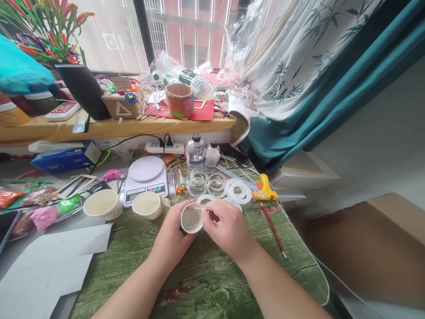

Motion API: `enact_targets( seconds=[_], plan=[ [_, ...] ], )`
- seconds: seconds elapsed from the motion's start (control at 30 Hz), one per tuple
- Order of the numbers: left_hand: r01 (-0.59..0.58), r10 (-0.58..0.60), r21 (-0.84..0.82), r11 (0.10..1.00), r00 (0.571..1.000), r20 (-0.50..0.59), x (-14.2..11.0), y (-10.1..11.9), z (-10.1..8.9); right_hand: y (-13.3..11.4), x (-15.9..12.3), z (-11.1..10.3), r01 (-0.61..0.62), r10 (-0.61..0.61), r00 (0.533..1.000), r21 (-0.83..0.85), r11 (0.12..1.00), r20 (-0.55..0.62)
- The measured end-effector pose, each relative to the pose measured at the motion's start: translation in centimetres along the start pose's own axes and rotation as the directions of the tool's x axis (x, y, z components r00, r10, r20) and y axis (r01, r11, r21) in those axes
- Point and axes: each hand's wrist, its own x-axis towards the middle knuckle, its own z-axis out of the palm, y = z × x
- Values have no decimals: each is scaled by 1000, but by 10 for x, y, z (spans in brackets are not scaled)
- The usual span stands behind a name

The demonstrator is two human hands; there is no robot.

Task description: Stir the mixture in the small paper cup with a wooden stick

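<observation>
Left hand wraps round a small paper cup, right hand in a narrow pinch on a thin stick at the cup's rim, cup just in front of the digital kitchen scale

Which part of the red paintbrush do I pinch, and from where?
Pinch the red paintbrush mid-handle with your right hand, coming from above: it lies flat and slim on the green mat, so a pinch closes around the shaft.
</observation>
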Motion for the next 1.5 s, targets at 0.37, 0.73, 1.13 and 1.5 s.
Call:
enact_targets(
  seconds=[0.37,0.73,1.13,1.5],
  plan=[
    [12,-12,-30,999,1000,16,-1,1,-1,-5,1,0,-152,140,981,80,985,137],
    [16,-16,-29,999,1000,3,-1,3,-1,-9,0,-1,-170,153,973,91,981,173],
    [75,-73,-50,996,996,52,7,9,-2,-3,0,1,-180,175,980,41,983,89],
    [53,-51,-38,998,998,45,4,2,1,-4,-1,2,-216,205,970,75,974,133]
  ],
)
